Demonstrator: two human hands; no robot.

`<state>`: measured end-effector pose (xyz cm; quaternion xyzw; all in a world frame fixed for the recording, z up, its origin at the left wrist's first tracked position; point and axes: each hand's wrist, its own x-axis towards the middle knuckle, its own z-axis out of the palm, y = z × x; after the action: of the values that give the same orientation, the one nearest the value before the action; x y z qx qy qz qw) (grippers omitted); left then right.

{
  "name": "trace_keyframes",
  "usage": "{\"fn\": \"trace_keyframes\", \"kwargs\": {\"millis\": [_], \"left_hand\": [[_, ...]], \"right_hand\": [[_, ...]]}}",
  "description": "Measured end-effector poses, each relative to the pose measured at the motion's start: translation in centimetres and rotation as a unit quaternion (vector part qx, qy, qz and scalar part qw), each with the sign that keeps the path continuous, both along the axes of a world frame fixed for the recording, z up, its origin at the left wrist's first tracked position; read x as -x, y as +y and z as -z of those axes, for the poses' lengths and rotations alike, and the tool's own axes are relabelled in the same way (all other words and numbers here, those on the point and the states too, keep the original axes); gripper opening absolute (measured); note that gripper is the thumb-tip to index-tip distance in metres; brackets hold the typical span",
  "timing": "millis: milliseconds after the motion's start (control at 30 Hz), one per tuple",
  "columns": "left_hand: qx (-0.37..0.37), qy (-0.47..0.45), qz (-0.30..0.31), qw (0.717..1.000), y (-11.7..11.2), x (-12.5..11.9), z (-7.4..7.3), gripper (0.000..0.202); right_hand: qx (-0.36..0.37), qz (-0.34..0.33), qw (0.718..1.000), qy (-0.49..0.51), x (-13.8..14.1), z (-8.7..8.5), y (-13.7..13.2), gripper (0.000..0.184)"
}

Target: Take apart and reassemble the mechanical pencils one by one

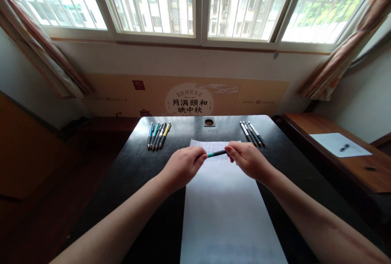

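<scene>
A green and black pen (217,153) spans the gap between my two hands above a long white sheet of paper (224,203). My left hand (185,165) grips its green end, fingers closed. At the black end, my right hand (248,157) pinches it between thumb and fingers. The pen's two ends are hidden inside my hands. To the left lies a row of several pens (159,135) with blue, green, black and yellow barrels. Another group of white and black pens (252,133) lies just beyond my right hand.
The black table (128,178) has a square grommet (209,122) near its far edge. Right of it stands a wooden side table (305,123) with a white sheet (340,145) and small dark items on it. A printed cardboard panel (146,97) stands under the windows.
</scene>
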<state>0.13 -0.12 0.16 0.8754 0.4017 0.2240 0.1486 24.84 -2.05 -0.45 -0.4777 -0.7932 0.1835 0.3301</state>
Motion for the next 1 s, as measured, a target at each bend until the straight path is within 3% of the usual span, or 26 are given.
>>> {"fn": "trace_keyframes", "kwargs": {"millis": [133, 367, 467, 700, 833, 1000], "left_hand": [[-0.024, -0.035, -0.003, 0.999, 0.0, 0.1, 0.3, 0.009], [0.074, 0.013, 0.022, 0.997, -0.3, 0.0, -0.7, 0.038], [0.084, 0.002, 0.022, 0.996, -0.3, -0.2, -0.7, 0.032], [-0.014, -0.044, 0.004, 0.999, -0.3, 0.0, -0.3, 0.012], [-0.060, -0.062, 0.010, 0.996, -0.4, 0.3, -0.7, 0.007], [-0.060, -0.085, 0.011, 0.994, -0.5, 0.4, -0.8, 0.002]], "right_hand": [[0.012, -0.014, 1.000, 0.018, 0.1, 0.0, 0.0, 0.049], [-0.019, -0.005, 1.000, 0.007, 0.1, -0.2, -0.2, 0.049], [-0.016, -0.009, 1.000, 0.006, 0.1, -0.1, -0.2, 0.049], [0.016, -0.015, 1.000, 0.017, 0.1, 0.0, -0.1, 0.049], [0.077, -0.040, 0.993, 0.075, 0.1, 0.0, 0.0, 0.052], [0.163, -0.071, 0.978, 0.109, 0.2, 0.3, 0.3, 0.051]]}}
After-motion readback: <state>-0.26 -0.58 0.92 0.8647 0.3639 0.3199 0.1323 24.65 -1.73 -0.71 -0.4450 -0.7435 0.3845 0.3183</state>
